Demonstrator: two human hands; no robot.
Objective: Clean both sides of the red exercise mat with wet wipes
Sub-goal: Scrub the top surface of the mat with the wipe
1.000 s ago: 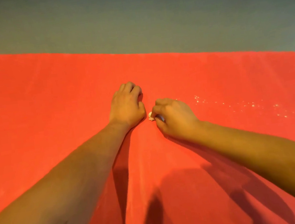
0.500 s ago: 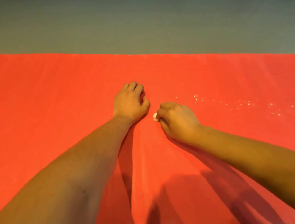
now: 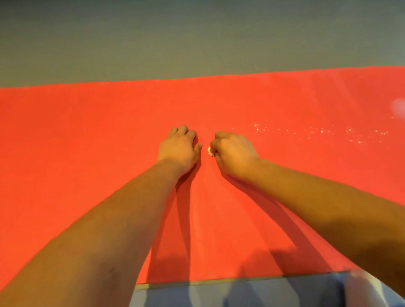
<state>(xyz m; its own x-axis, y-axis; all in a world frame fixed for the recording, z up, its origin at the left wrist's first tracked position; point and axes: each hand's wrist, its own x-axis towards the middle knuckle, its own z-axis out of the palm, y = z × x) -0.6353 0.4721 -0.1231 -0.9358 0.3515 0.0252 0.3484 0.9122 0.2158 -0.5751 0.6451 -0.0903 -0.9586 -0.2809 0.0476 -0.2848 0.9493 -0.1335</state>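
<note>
Mid mat [image 3: 70, 169]: left hand [image 3: 179, 148] and right hand [image 3: 234, 152] side by side, narrow gap between, partly filled by small white wipe [image 3: 210, 151] pinched in right hand. Left part of mat: wide flat stretch, open for passing. Right part of mat: scattered pale specks [image 3: 321, 131]. Beyond far edge of mat: open grey floor [image 3: 181, 28].

The person's left forearm [image 3: 92, 243] and right forearm [image 3: 343, 207] are bare from the lower frame edge up to the left hand [image 3: 179, 151] and right hand [image 3: 234, 152], whose knuckles show as rounded ridges. A small dark mark [image 3: 111, 269] dots the left forearm.
</note>
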